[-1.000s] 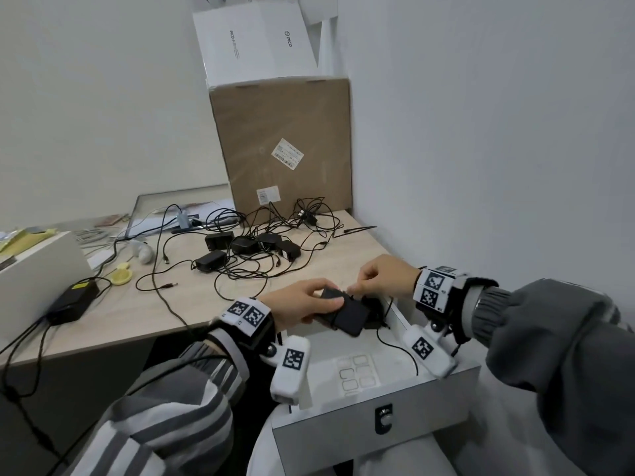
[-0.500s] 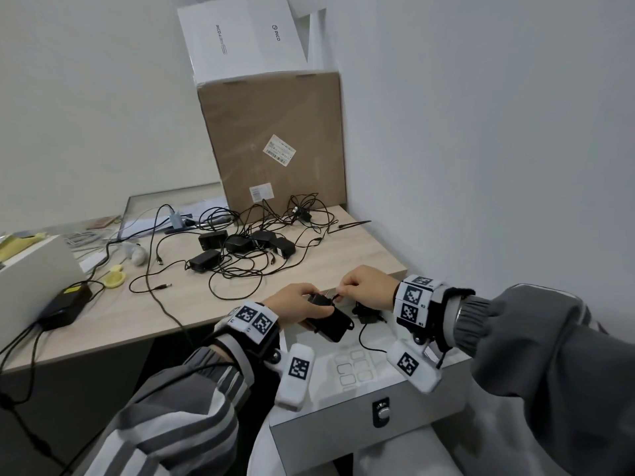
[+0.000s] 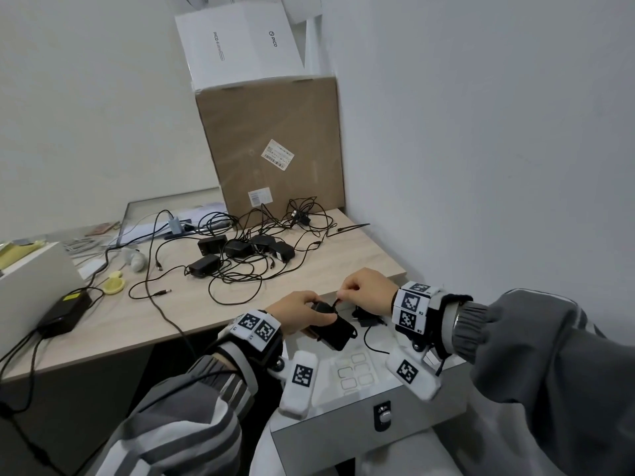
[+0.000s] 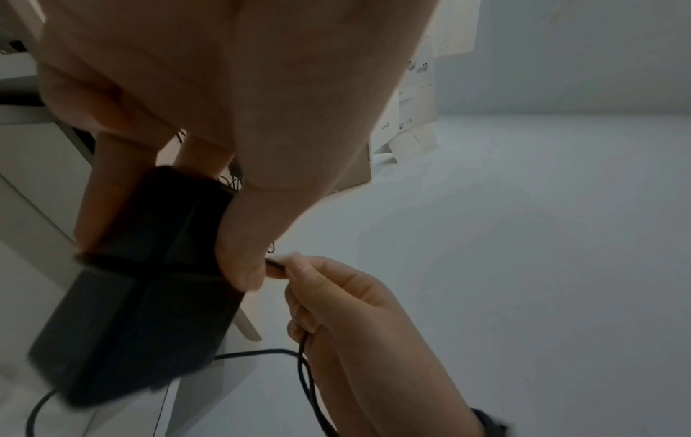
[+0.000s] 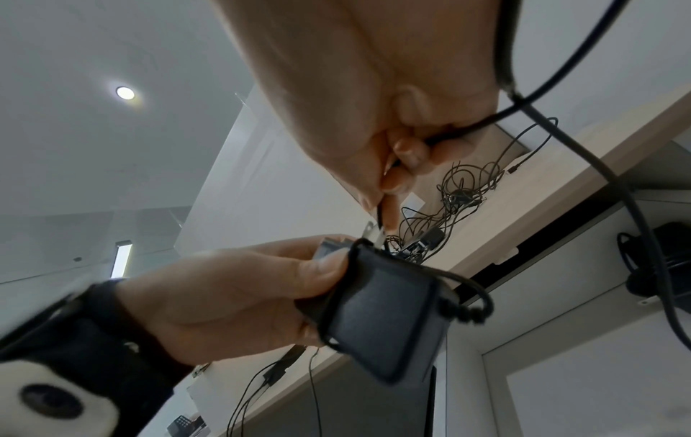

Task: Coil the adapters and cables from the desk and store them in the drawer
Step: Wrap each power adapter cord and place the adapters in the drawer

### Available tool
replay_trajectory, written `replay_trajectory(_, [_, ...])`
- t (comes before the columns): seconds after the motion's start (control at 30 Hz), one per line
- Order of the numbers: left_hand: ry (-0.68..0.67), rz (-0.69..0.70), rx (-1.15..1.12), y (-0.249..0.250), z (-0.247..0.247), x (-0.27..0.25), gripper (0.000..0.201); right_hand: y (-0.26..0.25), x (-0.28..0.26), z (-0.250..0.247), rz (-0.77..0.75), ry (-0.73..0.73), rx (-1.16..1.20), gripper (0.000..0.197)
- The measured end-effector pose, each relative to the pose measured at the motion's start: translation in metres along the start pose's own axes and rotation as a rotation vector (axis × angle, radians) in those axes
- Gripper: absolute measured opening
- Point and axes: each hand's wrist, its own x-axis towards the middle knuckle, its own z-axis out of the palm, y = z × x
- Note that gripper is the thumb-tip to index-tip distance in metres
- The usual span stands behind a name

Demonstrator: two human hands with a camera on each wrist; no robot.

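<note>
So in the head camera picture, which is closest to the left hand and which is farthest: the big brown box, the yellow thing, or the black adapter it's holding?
1. The black adapter: held in the left hand, over the open drawer.
2. The yellow thing: off to the left on the desk.
3. The big brown box: at the back of the desk, against the wall.

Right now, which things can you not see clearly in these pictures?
- Head view: the left hand covers the adapter's upper end.
- Left wrist view: the adapter is blurred; no label readable.
- Head view: the drawer's back is hidden behind both hands; the right hand covers the cable end.
</note>
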Motion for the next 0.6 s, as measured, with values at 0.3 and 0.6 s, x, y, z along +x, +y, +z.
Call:
replay_trajectory(0.3, [0.609,0.090,-0.604,-0.001,0.004,0.023,0.036,-0.007,-0.001,0.017,-0.092,0.018,0.264,0.026])
replay_trajectory(0.6, [0.549,0.198,-1.304,0.033,-0.002,0.016,0.021,-0.005,-0.005,0.024,-0.136,0.072,0.242,0.012])
